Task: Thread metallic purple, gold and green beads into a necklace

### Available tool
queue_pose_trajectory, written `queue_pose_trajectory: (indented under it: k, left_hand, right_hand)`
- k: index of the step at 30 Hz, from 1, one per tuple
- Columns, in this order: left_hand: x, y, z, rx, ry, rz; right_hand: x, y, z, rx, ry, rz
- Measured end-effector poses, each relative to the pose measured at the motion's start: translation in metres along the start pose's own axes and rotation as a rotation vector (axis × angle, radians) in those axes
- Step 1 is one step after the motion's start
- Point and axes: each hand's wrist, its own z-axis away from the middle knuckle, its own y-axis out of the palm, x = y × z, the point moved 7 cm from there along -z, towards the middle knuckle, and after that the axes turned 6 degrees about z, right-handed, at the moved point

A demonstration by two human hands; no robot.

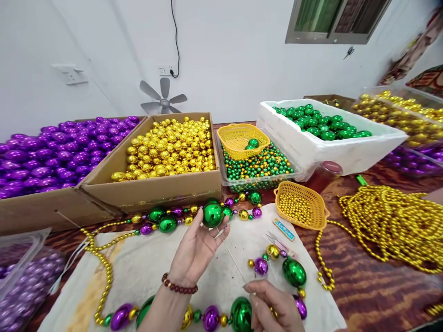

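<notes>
My left hand [195,251] is closed around a large shiny green bead [213,213], held up over the white cloth. A long thin needle or taut string [233,258] runs straight from the underside of that bead down to my right hand [273,306], whose thumb and fingertips pinch its lower end. Beneath my hands lies a strand of large purple, gold and green beads [211,318], partly covered by my left forearm. Its right end curves up past a green bead [294,272]. Another beaded strand [168,224] lies behind my left hand.
Boxes of purple beads [62,152] and gold beads [169,147] line the back. A white foam box [290,147] holds green beads. Nearer are a yellow basket [320,203], small scissors [277,242], a blue packet [284,229] and piled gold bead chains [391,226].
</notes>
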Motion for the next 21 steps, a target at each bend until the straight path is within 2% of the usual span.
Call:
queue_pose_trajectory:
  k: [6,10,14,21]
  left_hand:
    - [0.0,-0.003,0.0,-0.064,0.001,-0.002]
    - [-0.001,-0.004,0.0,-0.056,0.003,-0.013]
    - [-0.003,0.002,0.003,0.017,0.033,-0.041]
    - [-0.004,0.023,0.021,0.159,0.096,-0.117]
  right_hand:
    - [0.0,0.0,-0.001,-0.009,-0.013,-0.091]
    - [0.004,0.0,-0.002,0.013,-0.045,-0.059]
    - [0.003,0.003,-0.004,0.026,-0.05,-0.055]
    - [-0.004,0.007,-0.014,0.049,-0.055,-0.019]
